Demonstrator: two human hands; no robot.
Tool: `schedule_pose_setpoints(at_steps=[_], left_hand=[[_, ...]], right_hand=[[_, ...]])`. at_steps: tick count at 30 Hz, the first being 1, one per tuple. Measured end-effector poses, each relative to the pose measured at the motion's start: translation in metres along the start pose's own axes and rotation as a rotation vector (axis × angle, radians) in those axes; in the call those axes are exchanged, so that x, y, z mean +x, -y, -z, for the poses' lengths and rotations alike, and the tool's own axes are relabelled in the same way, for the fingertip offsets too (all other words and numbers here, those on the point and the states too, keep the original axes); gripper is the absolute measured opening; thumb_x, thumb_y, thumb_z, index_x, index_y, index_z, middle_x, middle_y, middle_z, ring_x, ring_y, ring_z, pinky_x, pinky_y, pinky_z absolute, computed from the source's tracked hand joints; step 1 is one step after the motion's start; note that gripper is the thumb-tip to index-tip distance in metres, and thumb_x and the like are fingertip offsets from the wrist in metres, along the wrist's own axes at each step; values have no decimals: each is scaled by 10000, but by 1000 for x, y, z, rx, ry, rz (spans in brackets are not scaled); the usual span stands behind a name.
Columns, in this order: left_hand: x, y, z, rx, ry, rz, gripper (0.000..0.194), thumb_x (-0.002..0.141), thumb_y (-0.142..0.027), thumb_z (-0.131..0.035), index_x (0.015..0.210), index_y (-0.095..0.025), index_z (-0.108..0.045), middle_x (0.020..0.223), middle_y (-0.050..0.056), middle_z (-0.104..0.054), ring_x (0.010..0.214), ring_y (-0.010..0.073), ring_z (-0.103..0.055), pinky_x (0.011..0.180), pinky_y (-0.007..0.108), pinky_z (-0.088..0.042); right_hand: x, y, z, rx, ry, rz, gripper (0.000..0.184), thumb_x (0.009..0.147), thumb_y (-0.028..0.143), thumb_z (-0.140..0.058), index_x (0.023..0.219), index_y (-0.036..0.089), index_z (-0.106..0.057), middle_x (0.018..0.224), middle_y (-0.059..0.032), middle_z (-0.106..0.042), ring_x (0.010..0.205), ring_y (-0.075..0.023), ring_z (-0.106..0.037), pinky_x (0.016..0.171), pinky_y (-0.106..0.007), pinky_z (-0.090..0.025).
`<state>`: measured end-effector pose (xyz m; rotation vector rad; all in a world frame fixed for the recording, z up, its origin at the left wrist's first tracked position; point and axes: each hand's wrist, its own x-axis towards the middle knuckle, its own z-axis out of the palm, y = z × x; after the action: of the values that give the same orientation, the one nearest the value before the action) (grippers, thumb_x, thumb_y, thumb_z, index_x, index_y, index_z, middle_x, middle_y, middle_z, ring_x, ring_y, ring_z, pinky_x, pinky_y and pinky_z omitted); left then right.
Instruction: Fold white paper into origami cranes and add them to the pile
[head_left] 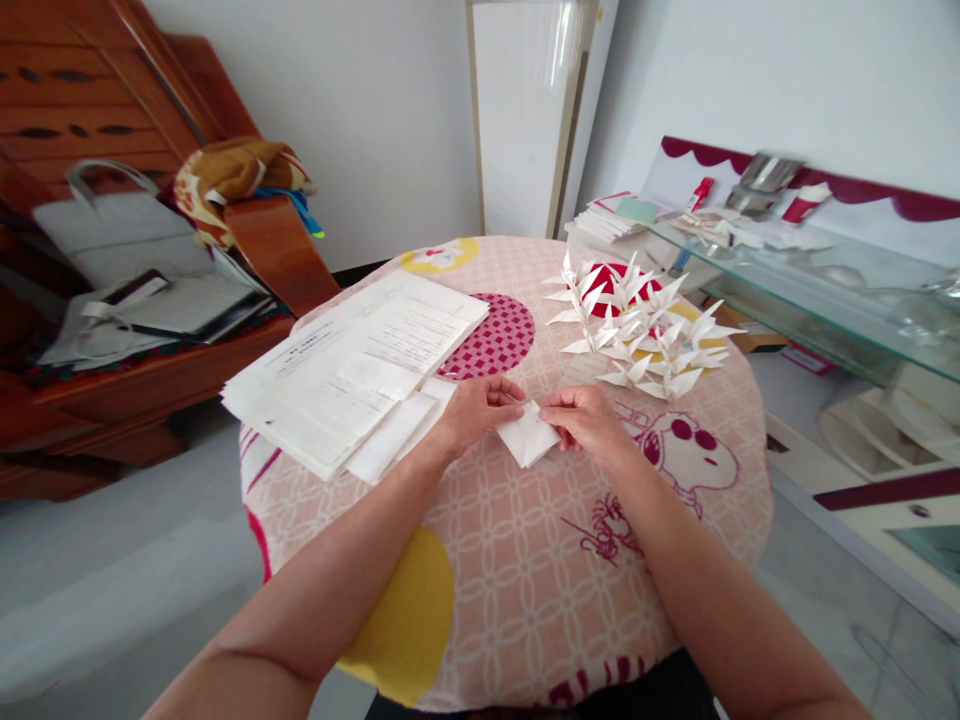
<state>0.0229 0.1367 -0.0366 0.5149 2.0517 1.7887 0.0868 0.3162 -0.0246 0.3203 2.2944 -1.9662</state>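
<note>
Between my two hands is a small folded white paper (pixel 528 440), diamond-shaped, with crease lines showing and one corner pointing toward me. My left hand (pixel 484 410) pinches its upper left edge with thumb and fingers. On the opposite side, my right hand (pixel 585 415) grips the upper right edge, fingers curled. Beyond my right hand stands a cluster of several white folded paper cranes (pixel 637 320). Near my left forearm lie smaller cut paper sheets (pixel 390 430), partly under a stack of printed paper (pixel 315 370).
A round table with a patterned pink cloth (pixel 510 570) holds everything. To the right stands a glass shelf (pixel 810 290) with a metal pot (pixel 769 175) and papers. A wooden bench (pixel 262 255) at the left carries a grey bag (pixel 124 230) and folded cloth (pixel 232 180).
</note>
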Motion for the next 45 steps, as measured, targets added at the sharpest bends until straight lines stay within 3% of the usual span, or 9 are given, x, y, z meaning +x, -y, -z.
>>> schedule_pose_setpoints(at_steps=[5,8,13,17,22,26,34,40,45], left_hand=[[3,14,-4,94,-68,9,190,652,-191,-747,818,-152,-663,684,13,-702,585,122,-636,523,206,-466],[4,16,-6,209,-129,-35,122,669,-165,-715,779,-153,-666,686,11,-695,589,121,-628,523,207,-463],[3,10,-9,375,-183,-41,65,694,-119,-669,750,-153,-673,696,17,-701,615,128,-635,563,221,-481],[-1,4,-14,489,-185,-98,82,719,-95,-631,749,-151,-684,676,13,-693,612,131,-628,562,221,-460],[-5,-1,-14,587,-113,-159,129,757,-82,-616,778,-149,-724,703,5,-706,632,119,-625,598,218,-447],[-5,1,-8,619,-58,-200,140,769,-99,-643,809,-163,-761,811,15,-732,704,122,-643,650,217,-473],[0,16,3,639,8,-328,180,773,-92,-664,893,-171,-771,855,21,-725,728,120,-640,691,222,-505],[0,15,8,660,73,-418,353,756,-21,-586,1021,-169,-766,910,42,-725,784,141,-662,727,245,-533],[0,11,8,698,216,-588,386,809,6,-516,1015,-186,-780,1040,63,-735,910,156,-688,833,267,-543]], right_hand=[[0,-2,5,-88,50,25,114,721,235,-675,785,144,-702,424,57,-561,305,-74,-461,306,-163,-292],[-2,2,10,-208,48,29,73,757,213,-652,715,161,-680,398,58,-539,296,-76,-444,317,-177,-269],[-4,2,16,-446,-42,135,298,818,238,-633,528,183,-587,369,37,-514,335,-97,-457,365,-209,-277],[-4,0,17,-498,3,109,386,873,317,-619,513,187,-566,368,30,-508,340,-102,-459,373,-219,-287],[-3,3,14,-549,43,9,255,823,206,-659,577,173,-598,448,25,-557,383,-103,-515,399,-210,-330],[-1,6,12,-635,35,-8,261,834,200,-630,578,168,-591,448,16,-552,389,-109,-524,426,-219,-346],[0,5,10,-763,3,21,206,827,229,-644,638,151,-664,467,7,-554,474,-121,-544,499,-230,-336],[1,2,8,-832,-16,64,201,820,232,-636,651,143,-699,492,-6,-572,512,-128,-541,516,-244,-318],[1,-1,8,-876,-44,105,187,810,248,-651,681,138,-729,562,-24,-630,559,-139,-561,541,-257,-325]])
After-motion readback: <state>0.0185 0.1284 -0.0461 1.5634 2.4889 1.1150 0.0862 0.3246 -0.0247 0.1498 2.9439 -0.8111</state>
